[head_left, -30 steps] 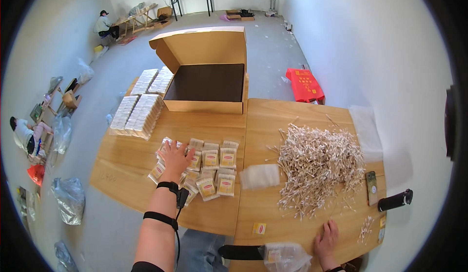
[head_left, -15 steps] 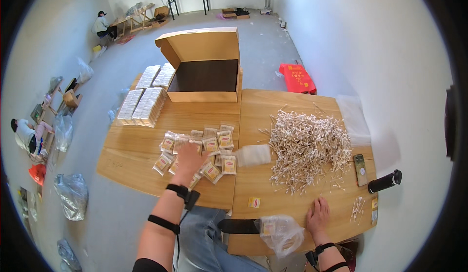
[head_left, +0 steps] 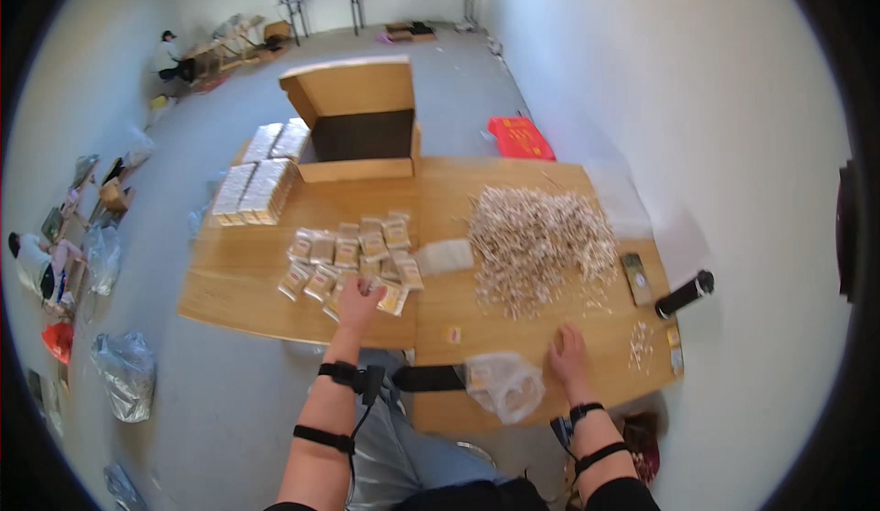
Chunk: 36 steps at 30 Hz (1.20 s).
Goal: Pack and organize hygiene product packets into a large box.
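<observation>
Over a loose group of small clear packets of cotton swabs (head_left: 346, 252) on the left half of the table, my left hand (head_left: 359, 307) closes its fingers and thumb at the near edge of the group, seemingly on one packet; blur hides the exact grip. My right hand (head_left: 570, 353) rests flat on the table with nothing in it, below a large heap of loose cotton swabs (head_left: 541, 245). Between heap and packets lies a stack of clear empty bags (head_left: 445, 256). A small yellow card (head_left: 454, 335) lies nearer to me. By the near edge sits a crumpled plastic bag (head_left: 504, 387).
An open cardboard box (head_left: 357, 170) stands at the back beside stacked blocks of packets (head_left: 257, 190). A phone (head_left: 635, 278), a black bottle (head_left: 685, 295) and a few loose swabs (head_left: 640, 345) are at the right. Two people sit working at the far left.
My left hand has moved toward the near side of the packets, and its fingers have drawn together. My right hand still rests on the table. The whole view has shifted.
</observation>
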{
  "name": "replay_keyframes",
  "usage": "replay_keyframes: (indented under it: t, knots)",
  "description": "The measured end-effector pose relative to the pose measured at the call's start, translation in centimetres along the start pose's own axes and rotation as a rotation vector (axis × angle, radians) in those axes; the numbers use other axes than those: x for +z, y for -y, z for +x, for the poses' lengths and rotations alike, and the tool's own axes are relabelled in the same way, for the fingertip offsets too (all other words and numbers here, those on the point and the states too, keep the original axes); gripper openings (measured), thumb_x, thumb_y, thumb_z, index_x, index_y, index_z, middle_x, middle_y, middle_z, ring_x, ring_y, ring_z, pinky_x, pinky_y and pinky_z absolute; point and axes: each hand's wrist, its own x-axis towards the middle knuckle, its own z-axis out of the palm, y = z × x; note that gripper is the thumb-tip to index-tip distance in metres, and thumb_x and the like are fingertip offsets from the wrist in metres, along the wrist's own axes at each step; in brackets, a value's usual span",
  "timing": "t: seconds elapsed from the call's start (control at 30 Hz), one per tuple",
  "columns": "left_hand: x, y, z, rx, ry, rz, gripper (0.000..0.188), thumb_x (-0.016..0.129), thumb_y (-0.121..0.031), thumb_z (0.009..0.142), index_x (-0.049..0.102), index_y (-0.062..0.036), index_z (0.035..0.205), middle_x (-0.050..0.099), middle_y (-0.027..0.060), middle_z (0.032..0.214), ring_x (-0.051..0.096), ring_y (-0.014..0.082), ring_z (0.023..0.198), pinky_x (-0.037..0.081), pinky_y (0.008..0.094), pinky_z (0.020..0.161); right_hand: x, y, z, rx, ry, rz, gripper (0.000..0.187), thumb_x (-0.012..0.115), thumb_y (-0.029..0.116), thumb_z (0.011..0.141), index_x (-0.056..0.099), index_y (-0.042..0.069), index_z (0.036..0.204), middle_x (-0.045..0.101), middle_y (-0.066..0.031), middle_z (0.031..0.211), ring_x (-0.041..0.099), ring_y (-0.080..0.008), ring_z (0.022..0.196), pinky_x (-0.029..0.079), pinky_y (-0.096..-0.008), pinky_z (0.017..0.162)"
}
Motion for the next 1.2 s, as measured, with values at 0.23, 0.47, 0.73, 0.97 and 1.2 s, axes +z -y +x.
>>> replay_keyframes:
  t: [0.23,0.47,0.73,0.97,1.2]
  knots:
    - [-1.0,-8.2,-14.7,-0.149,0.467,-0.777,0.022,0.074,-0.011,0.083,0.061,-0.0030,0.099,0.064,-0.0011,0.089,0.057,0.0054,0.077,0.047,0.0212,0.072,-7.8,8.9,-1.7,0.408,0.104,1.106,0.028,0.061,0.008,0.091,0.055,0.004,0.118,0.062,-0.0115,0.106,0.059,-0.0198,0.105,0.047,-0.0311,0.091]
    - [5.4,-10.0,-23.6,0.041,0.541,-0.638,0.022,0.071,-0.015,0.087,0.059,-0.0017,0.101,0.062,0.0021,0.092,0.058,0.0092,0.081,0.049,0.0245,0.072,-12.2,15.0,-7.2,0.517,0.501,1.422,0.027,0.060,0.008,0.093,0.054,0.003,0.119,0.064,-0.0068,0.100,0.063,-0.0159,0.090,0.053,-0.0283,0.073]
    - [6.7,-8.7,-24.9,0.410,0.148,-0.023,0.039,0.071,-0.017,0.075,0.053,-0.0018,0.106,0.056,0.0168,0.093,0.057,0.0356,0.081,0.048,0.0427,0.066,-12.7,12.4,-5.3,-0.015,0.226,0.461,0.023,0.064,0.002,0.082,0.063,0.007,0.105,0.065,-0.0087,0.091,0.063,-0.0221,0.077,0.051,-0.0347,0.066]
    - [8.5,-6.8,-24.8,0.326,0.258,-0.152,0.040,0.067,-0.015,0.077,0.049,-0.0027,0.110,0.056,0.0186,0.094,0.059,0.0354,0.079,0.050,0.0431,0.068,-10.2,14.7,-3.9,-0.493,0.240,0.217,0.028,0.064,0.004,0.073,0.065,0.007,0.101,0.063,-0.0126,0.097,0.062,-0.0319,0.087,0.052,-0.0394,0.074]
    - [7.2,-7.6,-25.5,0.363,0.260,-0.024,0.037,0.063,-0.009,0.079,0.050,-0.0019,0.113,0.056,0.0211,0.098,0.059,0.0414,0.088,0.051,0.0458,0.072,-10.3,13.1,-5.0,-0.484,0.245,0.198,0.028,0.065,0.004,0.072,0.066,0.007,0.100,0.063,-0.0123,0.096,0.062,-0.0313,0.085,0.052,-0.0394,0.072]
